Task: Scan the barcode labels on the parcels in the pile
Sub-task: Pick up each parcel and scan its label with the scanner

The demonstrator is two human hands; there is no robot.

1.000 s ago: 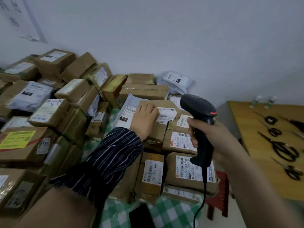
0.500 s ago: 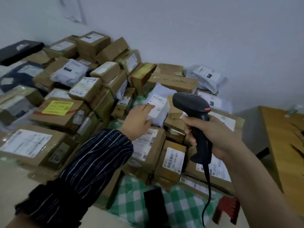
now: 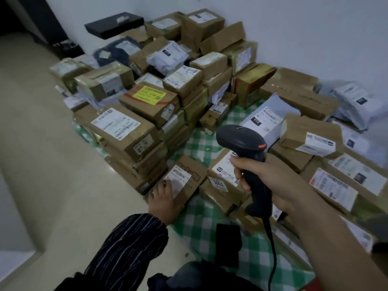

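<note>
My right hand (image 3: 266, 181) keeps its fingers clamped round the scanner (image 3: 241, 139). My left hand (image 3: 164, 196) rests, fingers loosely apart, on the small near parcel (image 3: 190, 185) at the pile's front. It looks light and stiff, so I'd hold its side edges.

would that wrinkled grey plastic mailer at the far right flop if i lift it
The grey plastic mailer probably sags when lifted: its skin looks wrinkled and soft. Likely light for its bulk: it looks puffy, not packed.

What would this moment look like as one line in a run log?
phase: scan | left hand: touches small cardboard parcel by its barcode label | right hand: grips barcode scanner above pile
</note>
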